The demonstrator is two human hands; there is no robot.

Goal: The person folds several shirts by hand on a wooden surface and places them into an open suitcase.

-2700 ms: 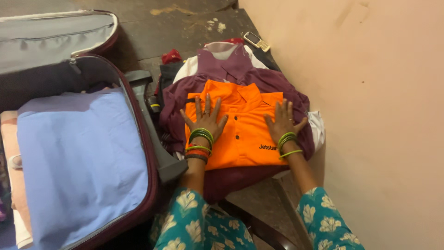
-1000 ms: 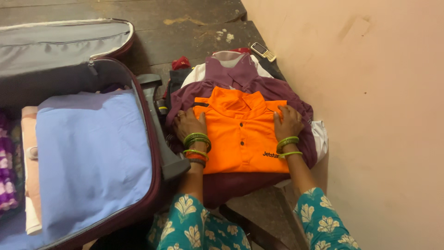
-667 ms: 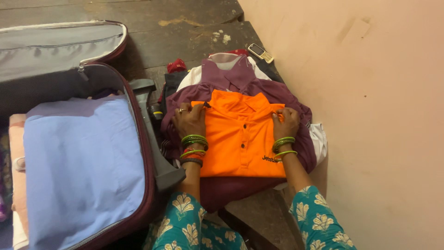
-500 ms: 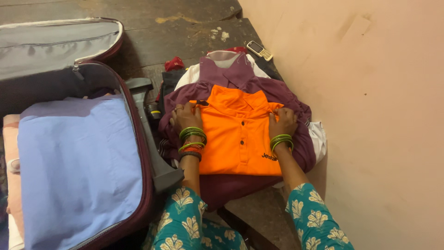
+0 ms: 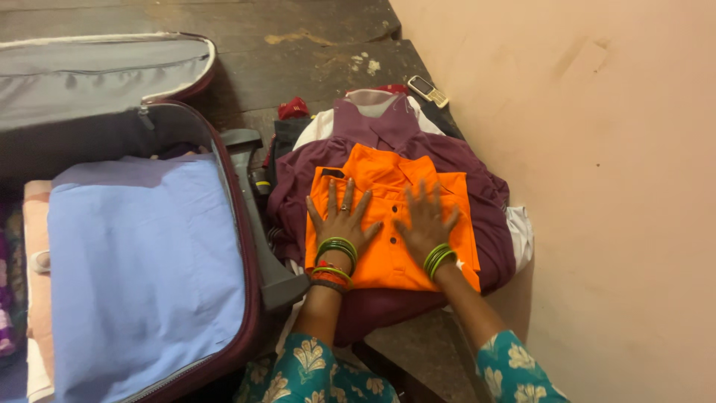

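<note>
The open suitcase [image 5: 246, 246] runs off the left edge, a blue cloth [image 5: 142, 254] hiding its contents. Beside it, on dark floor by a peach wall [image 5: 597, 186], a maroon garment [image 5: 462, 160] is half covered by the folded orange shirt [image 5: 388, 179]. Left hand [image 5: 341, 220] and right hand [image 5: 425, 220] press flat on it, fingers spread.

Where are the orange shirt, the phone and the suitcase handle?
orange shirt [image 5: 388, 261]: head view, lower front between the wrists.
phone [image 5: 427, 90]: head view, middle of its body.
suitcase handle [image 5: 262, 224]: head view, mid shaft.
</note>
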